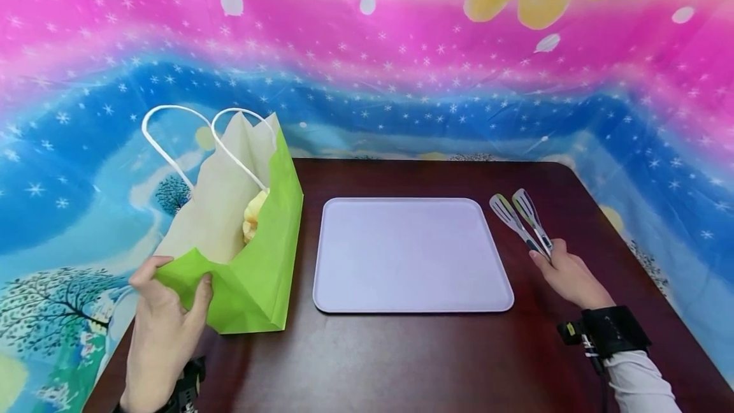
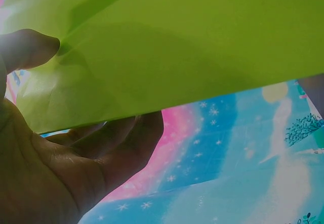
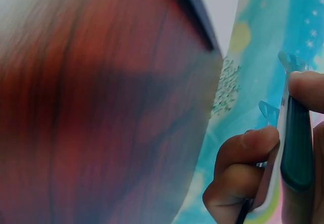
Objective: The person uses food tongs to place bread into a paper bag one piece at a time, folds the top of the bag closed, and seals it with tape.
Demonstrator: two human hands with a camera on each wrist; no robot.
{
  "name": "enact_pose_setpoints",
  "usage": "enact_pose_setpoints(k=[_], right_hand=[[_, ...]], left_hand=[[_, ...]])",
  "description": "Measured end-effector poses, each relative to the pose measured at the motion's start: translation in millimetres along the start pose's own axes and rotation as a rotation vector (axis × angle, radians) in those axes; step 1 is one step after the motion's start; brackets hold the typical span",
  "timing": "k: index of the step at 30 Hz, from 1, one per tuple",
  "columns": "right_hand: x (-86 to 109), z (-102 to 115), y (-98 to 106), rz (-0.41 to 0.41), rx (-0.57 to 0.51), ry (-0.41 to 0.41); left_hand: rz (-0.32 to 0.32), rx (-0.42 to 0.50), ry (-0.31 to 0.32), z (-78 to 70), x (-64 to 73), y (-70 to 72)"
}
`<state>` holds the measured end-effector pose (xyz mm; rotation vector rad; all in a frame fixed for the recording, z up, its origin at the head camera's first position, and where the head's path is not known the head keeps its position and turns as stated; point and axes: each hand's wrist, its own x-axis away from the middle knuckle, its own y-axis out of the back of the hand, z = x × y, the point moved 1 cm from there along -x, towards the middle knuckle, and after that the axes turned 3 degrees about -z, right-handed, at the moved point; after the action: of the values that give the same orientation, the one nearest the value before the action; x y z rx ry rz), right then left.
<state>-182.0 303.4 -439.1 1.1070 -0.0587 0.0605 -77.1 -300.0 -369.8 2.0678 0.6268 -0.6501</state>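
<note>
On the left of the head view, my left hand (image 1: 163, 330) grips the near rim of a green paper bag (image 1: 278, 234) by its corners. White rope handles (image 1: 166, 152) stand up from the bag, whose top gapes. Inside it, a pale yellow, bread-like piece (image 1: 251, 217) shows; the rest of the contents is hidden. The left wrist view has the thumb (image 2: 33, 47) against the green side and the other fingers under the edge. At the right, my right hand (image 1: 573, 279) holds serving tongs (image 1: 506, 211) by their dark green grip (image 3: 297, 143), their slotted ends spread apart.
A pale lilac tray (image 1: 410, 257) lies flat on the dark wooden table (image 1: 413, 362), between the bag and the tongs. Behind the table and along its sides hangs a colourful printed cloth (image 1: 378, 101).
</note>
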Motion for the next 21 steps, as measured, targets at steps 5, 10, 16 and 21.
enact_pose_setpoints(k=[5,10,16,21], right_hand=[[1.2,-15,6,0.024,0.028,-0.054],[1.5,-25,15,0.040,0.053,-0.091],[-5.2,-30,28,0.052,0.073,-0.120],[-10.3,-32,22,-0.004,0.095,-0.095]], left_hand=[[-0.010,0.011,-0.004,-1.5,-2.3,0.3],[-0.019,0.018,0.006,-2.4,-3.0,-1.1],[-0.030,0.022,0.036,-3.9,-4.1,-1.5],[-0.023,0.009,0.061,-2.4,-5.3,2.8]])
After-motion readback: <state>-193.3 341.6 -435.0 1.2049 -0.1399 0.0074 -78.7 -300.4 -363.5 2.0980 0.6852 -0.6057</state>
